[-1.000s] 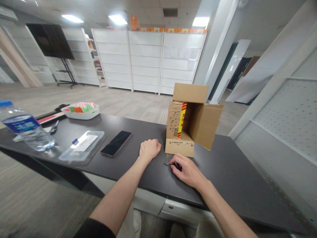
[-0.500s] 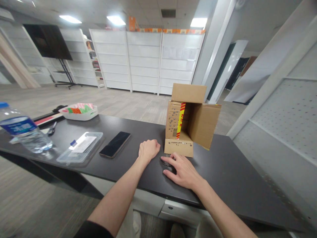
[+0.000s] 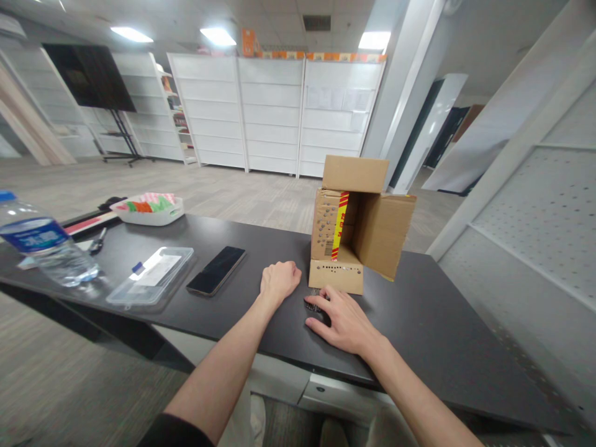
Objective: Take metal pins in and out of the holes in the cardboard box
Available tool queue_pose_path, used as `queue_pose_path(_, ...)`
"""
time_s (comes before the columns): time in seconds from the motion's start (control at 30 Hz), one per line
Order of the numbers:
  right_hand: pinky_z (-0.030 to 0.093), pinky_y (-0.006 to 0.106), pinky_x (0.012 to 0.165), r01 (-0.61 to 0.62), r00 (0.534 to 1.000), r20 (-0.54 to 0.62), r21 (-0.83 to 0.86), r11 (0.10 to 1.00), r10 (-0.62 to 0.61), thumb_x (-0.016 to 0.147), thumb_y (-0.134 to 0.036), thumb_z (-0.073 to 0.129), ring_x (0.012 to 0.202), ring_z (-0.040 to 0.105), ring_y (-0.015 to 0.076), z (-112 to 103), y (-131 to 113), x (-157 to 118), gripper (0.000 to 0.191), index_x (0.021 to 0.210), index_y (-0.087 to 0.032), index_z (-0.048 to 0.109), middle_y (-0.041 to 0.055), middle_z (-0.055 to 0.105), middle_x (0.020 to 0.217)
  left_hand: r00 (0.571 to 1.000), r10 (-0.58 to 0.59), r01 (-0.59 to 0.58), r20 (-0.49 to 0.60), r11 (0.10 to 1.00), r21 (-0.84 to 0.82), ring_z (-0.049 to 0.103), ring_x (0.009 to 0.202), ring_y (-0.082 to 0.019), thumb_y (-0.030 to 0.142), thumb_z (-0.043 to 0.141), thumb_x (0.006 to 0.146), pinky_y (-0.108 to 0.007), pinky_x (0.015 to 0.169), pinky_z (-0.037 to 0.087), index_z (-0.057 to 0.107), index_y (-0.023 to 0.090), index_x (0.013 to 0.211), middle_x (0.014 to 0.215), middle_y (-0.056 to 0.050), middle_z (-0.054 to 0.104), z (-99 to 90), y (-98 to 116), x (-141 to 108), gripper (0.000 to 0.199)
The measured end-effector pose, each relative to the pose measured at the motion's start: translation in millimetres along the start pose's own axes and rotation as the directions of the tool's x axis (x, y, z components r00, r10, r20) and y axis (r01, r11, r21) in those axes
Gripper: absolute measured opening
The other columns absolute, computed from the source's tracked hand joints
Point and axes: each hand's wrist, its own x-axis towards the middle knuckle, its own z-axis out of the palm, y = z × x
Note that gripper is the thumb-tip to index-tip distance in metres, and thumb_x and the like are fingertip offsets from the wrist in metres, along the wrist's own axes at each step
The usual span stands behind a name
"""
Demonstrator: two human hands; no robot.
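My left hand (image 3: 280,280) rests on the dark table, its fingers curled into a loose fist; whether anything is inside is hidden. To its right, my right hand (image 3: 341,316) lies with thumb and fingers apart, the fingertips over a small group of thin dark metal pieces (image 3: 315,300), too small to name. Just beyond them stands an open cardboard box (image 3: 326,226), its opening towards me and its flaps spread. Red and yellow tape runs down its front edge, and small round marks dot its left side and lower flap.
On the dark table (image 3: 447,335), left of my hands, are a black phone (image 3: 216,270), a clear plastic case (image 3: 151,276), a water bottle (image 3: 44,242) and a white basket (image 3: 151,214) with colourful items. A perforated panel (image 3: 544,217) stands at the right.
The fingertips of my right hand have shifted very slightly to the right over the metal pieces. My left hand has not moved.
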Motion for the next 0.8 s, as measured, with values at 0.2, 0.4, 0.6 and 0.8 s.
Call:
queue_pose_path(0.2,0.041,0.033,0.082,-0.007,1.0,-0.018,0.014,1.0,0.007,0.088,-0.041,0.053,0.089,0.053,0.0192,1.5,1.7,0.3,0.033,0.117,-0.025,0.058,0.0058,0.052,0.101,0.999,0.026,-0.026,-0.043,1.0,0.011,0.066,0.086,-0.026,0.034,0.033,0.088,-0.034,0.075,0.047,0.068,0.019,0.093,0.09,-0.013,0.069,5.8,-2.5,2.6,0.038)
queue_pose_path(0.4,0.042,0.032,0.082,-0.006,0.999,-0.037,0.024,1.0,0.007,0.089,-0.039,0.053,0.088,0.054,0.0187,1.9,3.0,0.1,0.03,0.115,-0.024,0.059,0.0054,0.053,0.099,0.999,0.038,-0.038,-0.031,0.999,0.002,0.066,0.087,-0.027,0.034,0.032,0.089,-0.036,0.076,0.047,0.068,0.019,0.094,0.092,-0.014,0.069,3.2,-2.8,1.4,0.039)
queue_pose_path(0.6,0.043,0.031,0.081,-0.017,0.999,-0.044,0.013,1.0,0.017,0.089,-0.037,0.052,0.088,0.055,0.0182,2.3,4.5,-0.4,0.027,0.112,-0.024,0.06,0.0048,0.054,0.098,0.999,0.031,-0.031,-0.025,1.0,-0.002,0.066,0.089,-0.026,0.033,0.033,0.089,-0.035,0.078,0.046,0.068,0.019,0.095,0.092,-0.014,0.069,2.0,-2.0,0.7,0.038)
queue_pose_path(0.8,0.043,0.031,0.081,-0.016,0.998,-0.054,0.009,1.0,0.017,0.089,-0.037,0.052,0.087,0.056,0.0179,3.4,7.0,-1.5,0.026,0.11,-0.024,0.06,0.0043,0.054,0.097,0.999,0.025,-0.025,-0.025,1.0,0.001,0.066,0.089,-0.026,0.034,0.033,0.089,-0.036,0.078,0.047,0.068,0.019,0.094,0.093,-0.013,0.069,4.2,-2.4,1.7,0.038)
